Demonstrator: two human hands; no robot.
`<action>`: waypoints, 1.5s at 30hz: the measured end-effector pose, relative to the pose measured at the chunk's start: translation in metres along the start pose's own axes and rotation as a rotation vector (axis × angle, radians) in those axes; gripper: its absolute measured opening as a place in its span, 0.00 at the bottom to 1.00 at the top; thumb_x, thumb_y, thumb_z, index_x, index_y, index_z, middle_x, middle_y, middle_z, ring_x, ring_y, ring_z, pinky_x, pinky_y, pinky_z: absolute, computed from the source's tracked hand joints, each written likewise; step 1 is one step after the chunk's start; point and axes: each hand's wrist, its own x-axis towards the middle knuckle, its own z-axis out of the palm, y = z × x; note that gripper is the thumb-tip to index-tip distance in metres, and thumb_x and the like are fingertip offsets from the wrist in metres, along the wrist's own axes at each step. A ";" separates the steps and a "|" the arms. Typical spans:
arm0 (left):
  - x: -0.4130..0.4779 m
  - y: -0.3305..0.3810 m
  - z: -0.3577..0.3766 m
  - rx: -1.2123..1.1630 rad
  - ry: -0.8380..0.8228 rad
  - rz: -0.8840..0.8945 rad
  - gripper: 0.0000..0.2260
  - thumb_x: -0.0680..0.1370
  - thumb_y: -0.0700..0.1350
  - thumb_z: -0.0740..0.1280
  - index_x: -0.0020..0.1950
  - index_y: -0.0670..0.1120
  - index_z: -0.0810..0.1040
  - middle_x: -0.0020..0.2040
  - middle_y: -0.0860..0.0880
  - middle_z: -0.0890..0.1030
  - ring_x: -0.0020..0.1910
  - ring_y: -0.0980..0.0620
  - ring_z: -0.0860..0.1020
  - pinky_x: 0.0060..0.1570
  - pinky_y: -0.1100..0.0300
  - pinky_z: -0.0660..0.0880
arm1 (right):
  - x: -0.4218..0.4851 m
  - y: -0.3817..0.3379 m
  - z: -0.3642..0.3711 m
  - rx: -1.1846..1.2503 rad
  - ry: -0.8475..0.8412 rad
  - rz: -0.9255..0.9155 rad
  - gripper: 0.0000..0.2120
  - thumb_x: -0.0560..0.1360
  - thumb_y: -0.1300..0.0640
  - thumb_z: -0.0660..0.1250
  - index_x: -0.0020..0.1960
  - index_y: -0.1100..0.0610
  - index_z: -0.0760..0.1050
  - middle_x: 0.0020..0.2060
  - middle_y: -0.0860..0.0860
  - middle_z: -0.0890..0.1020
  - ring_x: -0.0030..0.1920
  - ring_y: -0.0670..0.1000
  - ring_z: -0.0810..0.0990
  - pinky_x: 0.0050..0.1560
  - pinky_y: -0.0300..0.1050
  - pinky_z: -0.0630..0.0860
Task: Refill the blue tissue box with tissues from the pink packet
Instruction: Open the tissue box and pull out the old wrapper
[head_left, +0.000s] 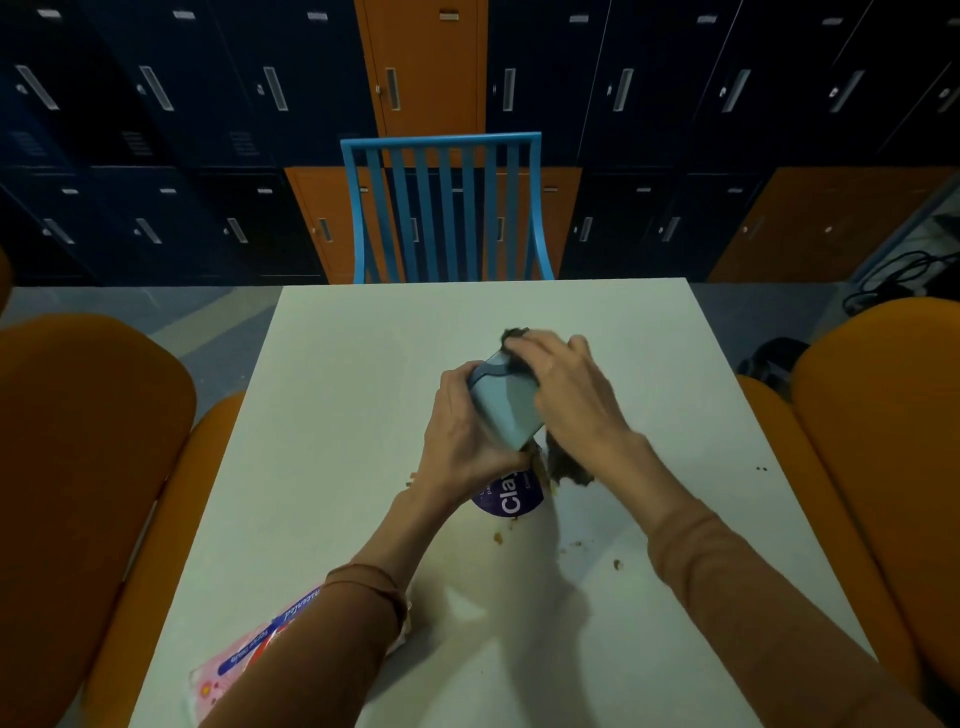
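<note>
At the near left edge of the tabletop lies the pink packet, partly covered by the left forearm in its brown sleeve. A little farther in, brown crumbs are scattered right of centre. Beyond them a round purple label with white lettering (only "Cla" can be read) shows from under the hands, and a dark crumpled lump sits just right of it. The blue tissue box is held tilted above these at the middle of the tabletop. The left hand grips its left side, fingers wrapped round the edge. The right hand covers its far right end, fingers close together and curled over it, where a dark scrap shows at their tips. Whether they pinch it I cannot tell. Past the far edge stands a blue chair, with dark and orange lockers behind.
</note>
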 end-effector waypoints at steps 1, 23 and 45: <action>-0.001 0.002 0.001 0.016 -0.006 0.001 0.43 0.56 0.52 0.78 0.66 0.43 0.63 0.60 0.48 0.70 0.56 0.52 0.72 0.50 0.57 0.76 | 0.009 0.006 -0.002 -0.004 0.014 0.043 0.27 0.75 0.71 0.54 0.72 0.54 0.65 0.68 0.50 0.70 0.57 0.55 0.68 0.53 0.54 0.75; 0.006 -0.008 -0.008 -0.026 -0.014 -0.057 0.43 0.57 0.55 0.78 0.66 0.48 0.61 0.60 0.50 0.70 0.57 0.54 0.73 0.52 0.59 0.77 | -0.016 -0.018 0.017 -0.002 0.087 -0.073 0.26 0.74 0.67 0.65 0.70 0.56 0.68 0.67 0.51 0.72 0.59 0.55 0.70 0.57 0.49 0.73; 0.001 -0.007 -0.008 -0.069 -0.021 -0.109 0.44 0.55 0.52 0.79 0.66 0.48 0.61 0.61 0.50 0.71 0.57 0.54 0.74 0.51 0.61 0.77 | -0.041 -0.010 0.019 0.173 0.072 -0.043 0.28 0.72 0.72 0.60 0.70 0.53 0.69 0.68 0.48 0.71 0.58 0.54 0.69 0.59 0.48 0.74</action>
